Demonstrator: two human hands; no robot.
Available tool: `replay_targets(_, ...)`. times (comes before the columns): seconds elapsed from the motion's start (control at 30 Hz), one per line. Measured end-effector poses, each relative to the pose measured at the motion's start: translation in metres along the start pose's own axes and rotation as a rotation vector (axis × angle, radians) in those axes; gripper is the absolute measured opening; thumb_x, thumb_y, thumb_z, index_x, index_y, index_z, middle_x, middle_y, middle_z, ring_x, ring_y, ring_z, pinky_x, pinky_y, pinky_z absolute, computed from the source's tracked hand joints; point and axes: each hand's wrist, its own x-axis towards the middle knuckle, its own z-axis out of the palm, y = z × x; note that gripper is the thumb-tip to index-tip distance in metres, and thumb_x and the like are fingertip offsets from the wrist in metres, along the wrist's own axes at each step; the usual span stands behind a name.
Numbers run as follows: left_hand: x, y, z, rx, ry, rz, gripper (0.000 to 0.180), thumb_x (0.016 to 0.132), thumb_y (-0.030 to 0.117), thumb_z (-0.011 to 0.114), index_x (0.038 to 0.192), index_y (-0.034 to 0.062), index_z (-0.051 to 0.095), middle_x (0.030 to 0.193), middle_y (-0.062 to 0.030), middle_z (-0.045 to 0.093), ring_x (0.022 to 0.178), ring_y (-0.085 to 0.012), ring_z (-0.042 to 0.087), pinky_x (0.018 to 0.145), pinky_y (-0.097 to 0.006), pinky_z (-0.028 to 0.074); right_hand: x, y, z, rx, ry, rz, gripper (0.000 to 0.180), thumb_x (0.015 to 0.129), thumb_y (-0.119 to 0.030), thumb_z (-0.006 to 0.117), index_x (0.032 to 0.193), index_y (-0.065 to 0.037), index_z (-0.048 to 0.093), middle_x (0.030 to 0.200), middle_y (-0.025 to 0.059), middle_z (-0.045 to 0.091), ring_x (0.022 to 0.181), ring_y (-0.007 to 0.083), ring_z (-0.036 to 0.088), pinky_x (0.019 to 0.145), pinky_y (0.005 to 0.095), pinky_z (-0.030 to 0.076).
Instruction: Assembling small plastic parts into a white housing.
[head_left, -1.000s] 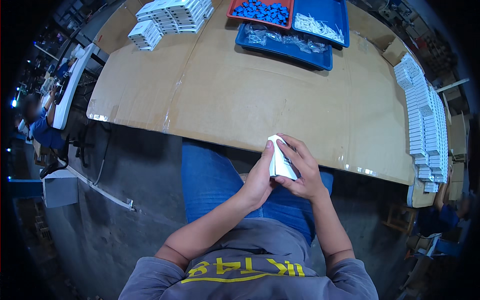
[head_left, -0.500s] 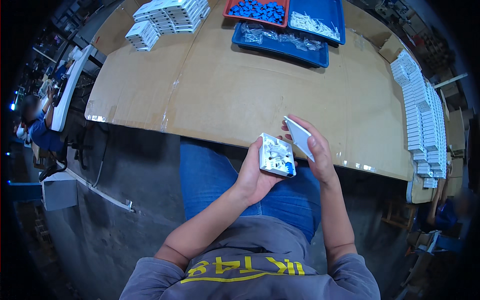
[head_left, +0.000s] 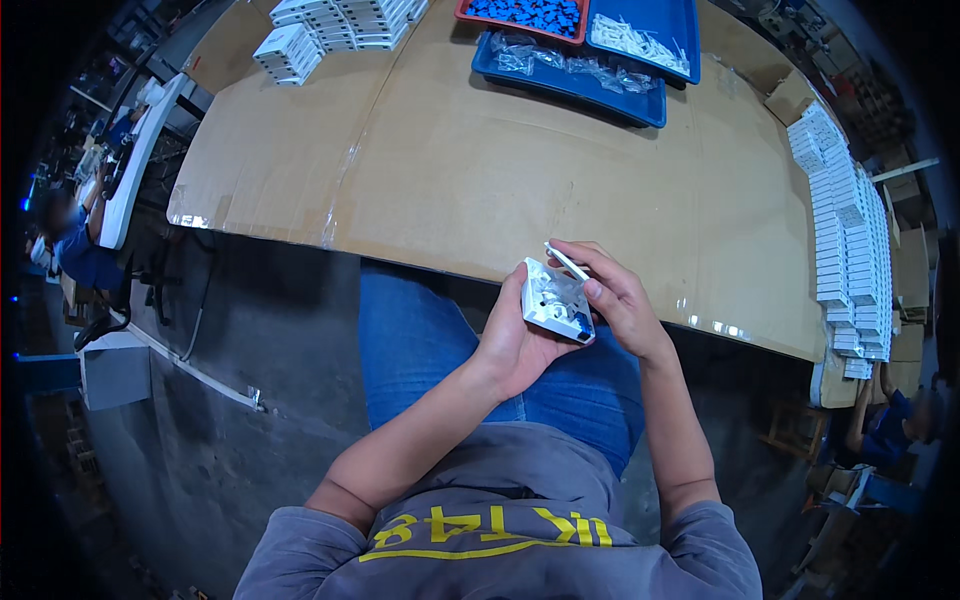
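Note:
My left hand (head_left: 512,340) is closed around a small square white plastic box (head_left: 545,312), held above my lap at the table's near edge. The box's open side faces up; inside lie a clear plastic bag and a blue piece (head_left: 585,325) at the lower right corner. My right hand (head_left: 618,298) pinches a flat white cover (head_left: 566,261) between thumb and fingers. That cover is tilted, seen nearly edge-on, over the upper right side of the box. Whether the cover touches the box I cannot tell.
Across the table stand a red tray (head_left: 584,36) of blue pieces, a blue tray (head_left: 693,45) of white pieces and another blue tray (head_left: 560,88) with clear bags. White boxes are stacked at far left (head_left: 287,55) and along the right edge (head_left: 838,220). People sit at both sides.
My right hand has brought the cover left and closer over the box, turning it nearly edge-on. The box in my left hand has tilted slightly.

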Motion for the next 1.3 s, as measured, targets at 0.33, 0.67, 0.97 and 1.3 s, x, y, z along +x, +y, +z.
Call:
replay_targets(0.33,0.007,-0.001,-0.007,-0.01,0.014,-0.007,0.063,0.112,0.059,0.019,0.151,0.0165,0.045,0.141,-0.0081,0.058,0.127,-0.0227,0.059,0.104,-0.048,0.05,0.007,0.005,0.001,-0.142,-0.049,-0.036,0.047,0.106,-0.031,0.061,0.143,-0.002,0.061,0.132,0.0129,0.062,0.126,0.0242,0.057,0.109,0.0361,0.043)
replay_targets(0.67,0.018,-0.001,-0.017,-0.054,0.061,-0.015,0.067,0.111,0.063,0.016,0.146,0.016,0.048,0.14,-0.0086,0.057,0.125,-0.0256,0.058,0.104,-0.05,0.05,0.013,0.025,-0.003,-0.031,-0.055,0.126,0.043,0.108,-0.028,0.059,0.139,0.001,0.063,0.131,0.0123,0.067,0.122,0.0202,0.062,0.107,0.0333,0.047)
replay_targets(0.97,0.022,0.005,-0.016,-0.129,0.035,-0.051,0.061,0.112,0.059,0.021,0.142,0.0143,0.051,0.135,-0.0093,0.059,0.12,-0.0264,0.06,0.101,-0.051,0.051,0.019,0.021,-0.002,-0.036,-0.038,0.202,0.043,0.108,-0.029,0.061,0.138,0.001,0.065,0.126,0.0131,0.072,0.116,0.0183,0.065,0.103,0.0327,0.05)
replay_targets(1.3,0.028,0.004,-0.026,-0.157,-0.068,-0.086,0.062,0.111,0.062,0.025,0.141,0.015,0.052,0.134,-0.0089,0.06,0.118,-0.027,0.06,0.1,-0.051,0.05,0.024,0.017,-0.004,-0.086,-0.052,0.259,0.042,0.109,-0.03,0.059,0.136,0.0,0.067,0.124,0.0142,0.074,0.113,0.018,0.067,0.1,0.0322,0.052)
